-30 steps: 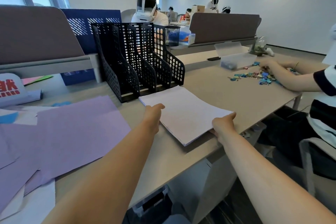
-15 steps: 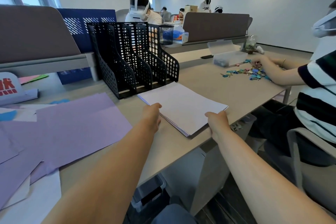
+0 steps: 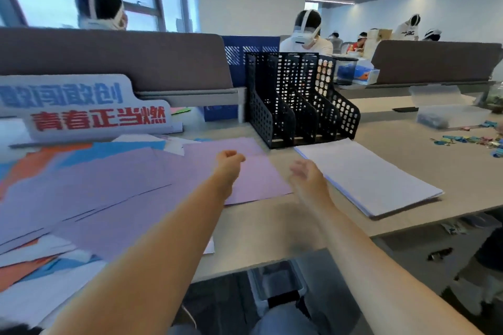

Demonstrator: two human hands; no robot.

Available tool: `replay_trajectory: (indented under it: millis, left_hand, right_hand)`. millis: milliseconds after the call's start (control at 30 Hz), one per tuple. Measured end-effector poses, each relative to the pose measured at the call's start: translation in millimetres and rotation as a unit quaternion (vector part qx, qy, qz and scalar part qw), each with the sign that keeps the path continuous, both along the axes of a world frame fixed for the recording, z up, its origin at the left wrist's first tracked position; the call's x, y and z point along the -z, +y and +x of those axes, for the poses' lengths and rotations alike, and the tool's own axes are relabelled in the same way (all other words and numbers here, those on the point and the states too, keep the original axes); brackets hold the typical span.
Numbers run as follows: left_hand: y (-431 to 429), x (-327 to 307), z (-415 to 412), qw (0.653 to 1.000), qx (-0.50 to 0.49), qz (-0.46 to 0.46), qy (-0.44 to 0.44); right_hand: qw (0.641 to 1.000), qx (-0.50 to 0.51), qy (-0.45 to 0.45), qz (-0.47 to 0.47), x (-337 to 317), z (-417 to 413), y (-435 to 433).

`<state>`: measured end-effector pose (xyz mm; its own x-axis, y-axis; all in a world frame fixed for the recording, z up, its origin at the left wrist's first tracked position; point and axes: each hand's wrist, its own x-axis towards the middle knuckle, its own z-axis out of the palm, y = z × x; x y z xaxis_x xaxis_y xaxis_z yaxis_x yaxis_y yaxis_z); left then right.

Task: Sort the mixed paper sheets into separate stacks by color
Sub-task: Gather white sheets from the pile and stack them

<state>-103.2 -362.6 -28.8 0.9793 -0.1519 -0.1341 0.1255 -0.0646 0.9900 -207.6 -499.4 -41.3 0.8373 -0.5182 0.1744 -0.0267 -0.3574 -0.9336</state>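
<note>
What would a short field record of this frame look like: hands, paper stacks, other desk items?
left hand: loosely closed, holding nothing, above the purple sheets
right hand: open, blurred, holding nothing, between the purple sheets and the white stack
white stack: squared, lying alone in front of the black file rack
mixed sheets: orange, blue and white under the purple ones, unsorted, on the left
black file rack: upright, slots look empty
sign: behind the loose sheets
coloured clips: scattered at far right
desk: grey top
</note>
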Motion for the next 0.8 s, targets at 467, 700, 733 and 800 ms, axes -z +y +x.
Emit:
replay_trajectory:
  millis: [467, 700, 733, 800]
  left_hand:
    - [266, 36, -53, 0.820, 0.168, 0.523, -0.162]
    - [272, 51, -72, 0.820, 0.081, 0.531, -0.197]
    - [273, 53, -72, 0.823, 0.072, 0.529, -0.197]
    - [272, 53, -74, 0.825, 0.056, 0.528, -0.196]
  right_hand:
    - [0.896, -0.395, 0.045, -0.199, 34, 37, 170]
    - [0.837, -0.445, 0.085, -0.308, 28, 22, 157]
    - [0.834, -0.441, 0.093, -0.320, 29, 21, 152]
    - [0.833, -0.431, 0.106, -0.332, 31, 19, 144]
